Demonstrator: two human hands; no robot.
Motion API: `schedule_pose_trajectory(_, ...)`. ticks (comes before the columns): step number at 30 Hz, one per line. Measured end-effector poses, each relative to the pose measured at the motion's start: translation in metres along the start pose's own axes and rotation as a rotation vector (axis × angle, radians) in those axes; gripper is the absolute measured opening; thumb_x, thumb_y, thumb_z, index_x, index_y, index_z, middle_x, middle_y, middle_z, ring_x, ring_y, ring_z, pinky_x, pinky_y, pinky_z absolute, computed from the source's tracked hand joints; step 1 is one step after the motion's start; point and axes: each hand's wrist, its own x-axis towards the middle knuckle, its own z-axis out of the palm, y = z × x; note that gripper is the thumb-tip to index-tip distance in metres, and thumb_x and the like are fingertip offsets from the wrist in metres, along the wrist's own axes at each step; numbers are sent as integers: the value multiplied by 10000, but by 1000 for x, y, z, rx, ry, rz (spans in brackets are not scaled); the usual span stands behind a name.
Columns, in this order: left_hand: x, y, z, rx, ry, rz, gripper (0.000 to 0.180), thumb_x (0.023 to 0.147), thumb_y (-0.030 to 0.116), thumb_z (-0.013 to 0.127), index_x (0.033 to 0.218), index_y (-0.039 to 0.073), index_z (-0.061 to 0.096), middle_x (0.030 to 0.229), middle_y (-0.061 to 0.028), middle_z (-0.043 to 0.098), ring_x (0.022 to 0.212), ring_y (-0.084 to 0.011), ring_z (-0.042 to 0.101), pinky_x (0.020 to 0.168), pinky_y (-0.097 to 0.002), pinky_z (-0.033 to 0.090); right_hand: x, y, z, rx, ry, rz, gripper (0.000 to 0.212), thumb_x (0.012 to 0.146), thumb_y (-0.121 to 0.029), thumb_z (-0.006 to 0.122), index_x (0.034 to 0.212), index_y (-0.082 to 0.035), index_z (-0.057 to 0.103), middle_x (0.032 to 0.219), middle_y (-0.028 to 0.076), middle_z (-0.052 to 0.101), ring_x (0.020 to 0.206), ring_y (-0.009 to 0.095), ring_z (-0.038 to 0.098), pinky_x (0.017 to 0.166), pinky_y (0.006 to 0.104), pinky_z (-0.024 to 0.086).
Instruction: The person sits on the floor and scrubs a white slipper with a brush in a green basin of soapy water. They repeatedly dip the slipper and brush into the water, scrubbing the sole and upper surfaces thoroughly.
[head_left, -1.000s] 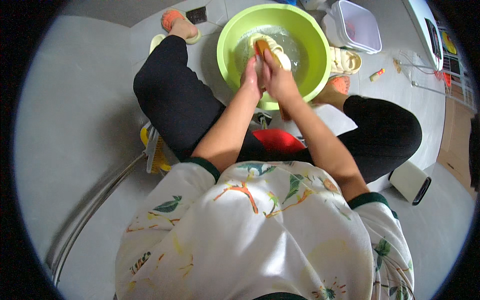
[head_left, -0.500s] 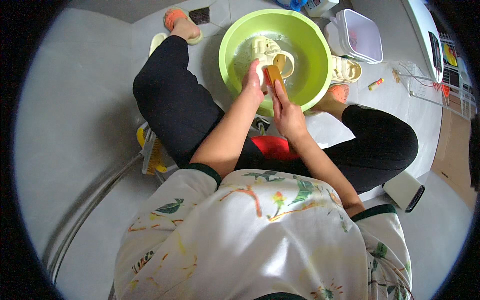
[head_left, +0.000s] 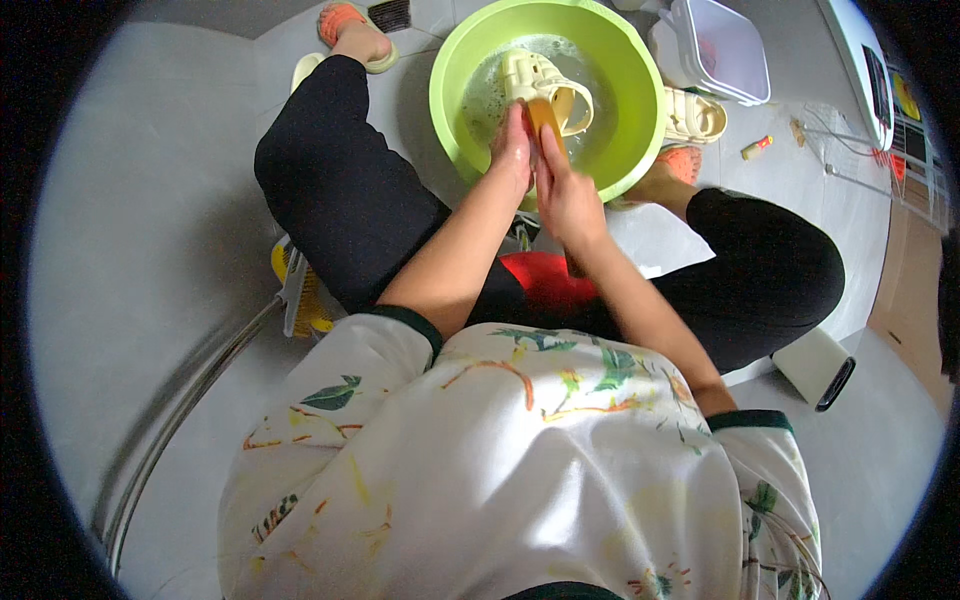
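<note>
Plainly, one cream clog (head_left: pixel 530 75) sits tilted inside the single green basin (head_left: pixel 648 95), above sudsy water (head_left: pixel 590 75), while a second clog (head_left: pixel 692 116) lies on the floor (head_left: pixel 790 150) just right of the rim. The left hand (head_left: pixel 512 150) grips the first clog's near end, its fingertips partly hidden; the right hand (head_left: pixel 571 205) has its fingers closed around one orange-brown brush (head_left: pixel 546 120), held close against the left hand.

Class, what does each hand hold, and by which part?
Right hand: scrubbing brush, by its handle. Left hand: cream strap sandal, by its near edge.
</note>
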Motion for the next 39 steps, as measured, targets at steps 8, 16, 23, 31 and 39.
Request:
schedule_pose_trajectory(8, -14, 23, -4, -161, -22, -76, 588, 858, 525, 507, 1214, 60, 552, 1136, -113, 616, 997, -270, 609, 831, -415, 506, -17, -2, 1, 47, -11, -81, 469, 948, -278, 466, 1406, -203, 397, 830, 294, 636, 743, 464, 628, 719, 553, 498)
schedule_pose_trajectory(16, -3, 9, -13, 83, -55, -66, 544, 838, 575, 482, 1191, 174, 585, 1139, -40, 624, 1008, -192, 600, 774, -371, 471, 51, -10, 2, 18, -130, 175, 493, 956, -364, 413, 1411, -177, 393, 885, 309, 634, 805, 489, 621, 790, 532, 499)
schedule_pose_trajectory(23, -4, -12, -16, 183, 2, -28, 537, 887, 509, 466, 1219, 100, 566, 1185, -94, 608, 1060, -229, 588, 924, -375, 453, 18, -1, -3, 55, -144, 187, 490, 956, -332, 428, 1414, -161, 391, 859, 319, 628, 797, 468, 633, 773, 519, 509)
schedule_pose_trajectory(31, 0, -1, -26, 173, 21, -15, 566, 845, 519, 515, 1248, 125, 560, 1154, -55, 617, 1002, -188, 607, 705, -344, 509, -7, 11, 9, 108, 24, -61, 486, 952, -297, 452, 1405, -130, 396, 846, 332, 616, 789, 489, 616, 776, 540, 491)
schedule_pose_trajectory(39, -15, 1, -11, 159, 1, -27, 509, 903, 478, 459, 1225, 98, 566, 1158, -86, 622, 1039, -218, 598, 885, -378, 474, 49, 7, 9, 49, -113, 182, 504, 950, -330, 424, 1410, -126, 385, 868, 319, 626, 787, 486, 619, 766, 538, 493)
